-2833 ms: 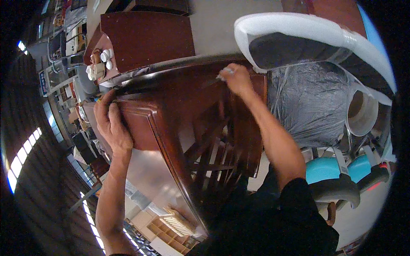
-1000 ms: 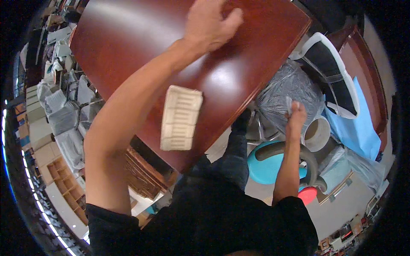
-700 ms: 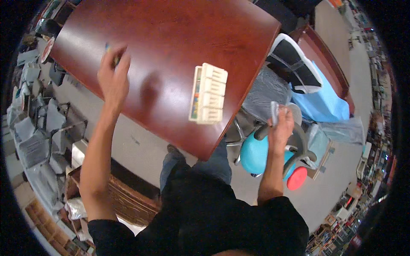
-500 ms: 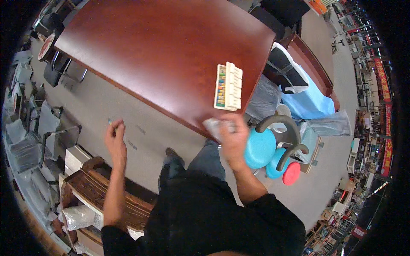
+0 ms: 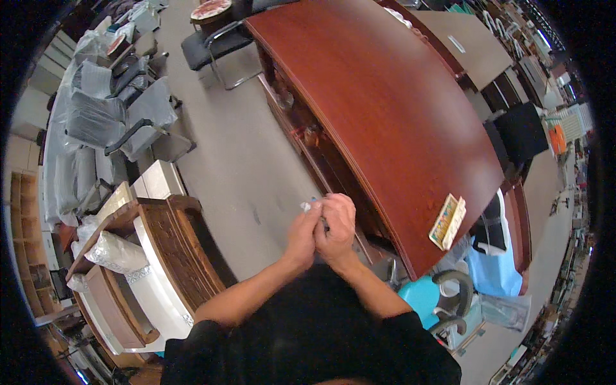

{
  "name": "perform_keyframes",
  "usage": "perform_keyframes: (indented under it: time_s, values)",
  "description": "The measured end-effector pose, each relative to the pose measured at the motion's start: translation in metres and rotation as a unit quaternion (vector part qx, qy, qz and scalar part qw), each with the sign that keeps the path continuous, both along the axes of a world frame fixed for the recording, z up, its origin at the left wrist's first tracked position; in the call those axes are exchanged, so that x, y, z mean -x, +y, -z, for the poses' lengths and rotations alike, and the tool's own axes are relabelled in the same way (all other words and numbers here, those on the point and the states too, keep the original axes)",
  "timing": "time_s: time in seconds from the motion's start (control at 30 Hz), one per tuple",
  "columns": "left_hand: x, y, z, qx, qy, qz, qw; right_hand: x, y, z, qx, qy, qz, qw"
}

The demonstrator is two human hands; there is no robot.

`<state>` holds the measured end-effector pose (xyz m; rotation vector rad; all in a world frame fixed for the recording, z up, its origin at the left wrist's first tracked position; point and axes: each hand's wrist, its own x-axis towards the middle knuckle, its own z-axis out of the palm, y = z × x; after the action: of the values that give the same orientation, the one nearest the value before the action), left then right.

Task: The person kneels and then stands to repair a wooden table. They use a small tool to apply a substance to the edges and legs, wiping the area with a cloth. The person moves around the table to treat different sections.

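Note:
My hands are brought together in front of my body, beside the long side of the desk. The fingers of my left hand (image 5: 303, 236) are closed. My right hand (image 5: 337, 226) is curled against them, its fingers wrapped inward. A scrap of white cloth or tissue (image 5: 305, 206) pokes out at the fingertips, with a tiny blue spot beside it; the rest of what lies between the hands is hidden. On the right end of the reddish-brown desk (image 5: 385, 102) lies an open cream case (image 5: 447, 222) with small colourful pieces in a row.
Left of me stands a carved wooden cabinet (image 5: 173, 250) with a wrapped bundle (image 5: 117, 252) on it. Plastic-wrapped chairs (image 5: 96, 122) line the far left. A turquoise seat (image 5: 420, 298) and a light-blue covered item (image 5: 494, 269) sit beyond the desk's right end.
My hands were apart, the right with the white cloth at the desk's corner, the left out to the side with a small thin item. Now they meet, and the view has turned left.

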<state>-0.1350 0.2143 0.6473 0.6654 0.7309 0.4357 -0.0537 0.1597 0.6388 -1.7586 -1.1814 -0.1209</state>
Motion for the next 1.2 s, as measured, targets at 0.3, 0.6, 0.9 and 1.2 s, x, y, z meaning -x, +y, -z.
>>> perform_keyframes:
  time_s: [0.3, 0.6, 0.9, 1.2]
  values:
    - [-0.072, 0.123, 0.016, -0.029, 0.074, -0.041, 0.996, -0.075, 0.112, 0.017, 0.050, 0.077, -0.100, 0.991]
    - [-0.072, 0.303, 0.035, 0.020, 0.031, -0.117, 0.992, -0.126, 0.309, 0.006, 0.088, 0.098, -0.227, 0.965]
    - [-0.071, 0.495, 0.078, -0.009, 0.004, 0.087, 0.996, -0.139, 0.463, 0.061, 0.233, 0.331, -0.075, 0.911]
    - [-0.109, 0.644, 0.087, -0.104, 0.082, 0.138, 0.981, -0.203, 0.544, 0.032, 0.254, 0.264, 0.047, 0.929]
